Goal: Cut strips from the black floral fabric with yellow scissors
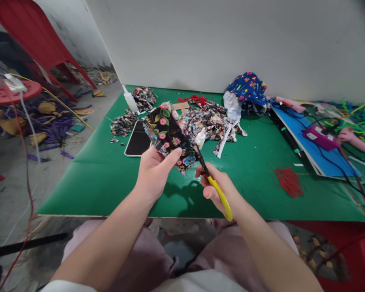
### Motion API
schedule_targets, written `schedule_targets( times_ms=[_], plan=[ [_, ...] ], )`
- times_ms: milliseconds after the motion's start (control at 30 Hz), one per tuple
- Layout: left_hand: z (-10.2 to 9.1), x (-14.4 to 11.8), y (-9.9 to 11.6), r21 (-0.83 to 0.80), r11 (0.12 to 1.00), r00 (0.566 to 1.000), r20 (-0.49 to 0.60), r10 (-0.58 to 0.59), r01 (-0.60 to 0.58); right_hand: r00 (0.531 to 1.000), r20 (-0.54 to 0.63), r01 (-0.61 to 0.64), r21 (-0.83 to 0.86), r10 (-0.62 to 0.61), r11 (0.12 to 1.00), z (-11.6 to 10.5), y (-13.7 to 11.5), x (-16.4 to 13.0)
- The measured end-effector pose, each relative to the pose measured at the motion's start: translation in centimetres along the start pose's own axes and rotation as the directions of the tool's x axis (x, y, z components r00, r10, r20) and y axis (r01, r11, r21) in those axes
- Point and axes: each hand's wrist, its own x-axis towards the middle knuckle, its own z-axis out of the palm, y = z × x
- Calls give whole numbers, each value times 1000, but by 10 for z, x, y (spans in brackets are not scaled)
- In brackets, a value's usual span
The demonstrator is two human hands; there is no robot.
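My left hand (154,170) pinches a piece of black floral fabric (170,132) above the table, thumb on its face. In my right hand (220,184) are scissors with yellow handles (220,198); the dark blades meet the fabric's right edge. Whether the blades are apart is hard to make out. Behind the fabric lies a heap of floral scraps (209,119), with a small white bottle (200,139) in front of it. A phone with a dark screen (137,142) lies partly hidden behind my left hand and the fabric.
The green table (103,182) backs onto a pale wall. A white glue bottle (129,99) stands back left. At right are blue patterned fabric (248,91), red thread (289,181), a blue folder (314,148) and pink glue guns (354,140) with cables. A red stool (18,92) stands left.
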Motion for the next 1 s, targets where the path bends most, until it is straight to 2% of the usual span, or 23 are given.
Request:
schedule_targets(
  times_ms=[700, 867, 1000],
  plan=[
    [-2, 2, 2, -26, 1000, 1000, -2, 11, -11, 999, -50, -20, -113, 14, 993, -1, -3, -1],
    [1, 0, 8, -38, 999, 1000, -9, -9, 9, 999, -19, -31, -71, 30, 997, -1, 3, -3],
    [2, 0, 14, -49, 999, 999, -32, -1, 0, 997, 71, -24, -56, 28, 998, -1, 8, -5]
  ],
)
